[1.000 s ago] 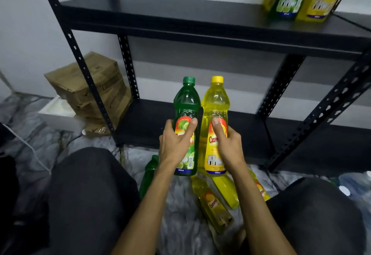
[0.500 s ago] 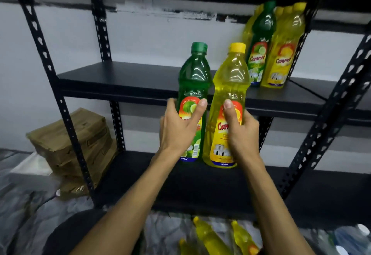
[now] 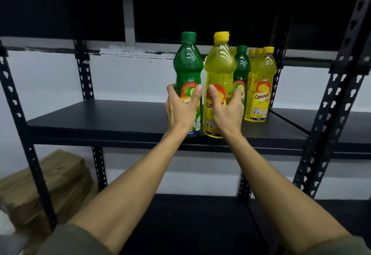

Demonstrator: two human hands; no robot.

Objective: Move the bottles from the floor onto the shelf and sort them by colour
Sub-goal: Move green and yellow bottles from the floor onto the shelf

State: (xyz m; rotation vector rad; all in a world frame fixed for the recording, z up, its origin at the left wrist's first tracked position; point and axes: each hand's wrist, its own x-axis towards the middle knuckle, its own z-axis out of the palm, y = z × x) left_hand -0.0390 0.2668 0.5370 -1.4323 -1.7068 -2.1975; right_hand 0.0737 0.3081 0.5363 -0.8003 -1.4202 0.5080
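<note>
My left hand (image 3: 181,110) grips a green bottle (image 3: 188,68) with a green cap around its label. Beside it, my right hand (image 3: 226,110) grips a yellow bottle (image 3: 219,68) with a yellow cap. Both bottles stand upright at the front edge of the black middle shelf (image 3: 112,118); whether their bases touch it I cannot tell. Behind them at the shelf's right end stand another green bottle (image 3: 242,64) and several yellow bottles (image 3: 261,86), close together.
Black perforated uprights (image 3: 329,118) frame the shelving, with a lower shelf (image 3: 190,220) below and a dark shelf above. Cardboard boxes (image 3: 52,186) are stacked at the lower left by the white wall. The floor bottles are out of view.
Both hands have lifted the green and yellow bottles from near the floor up to the middle shelf. The view has risen with them, and the floor has dropped out of sight.
</note>
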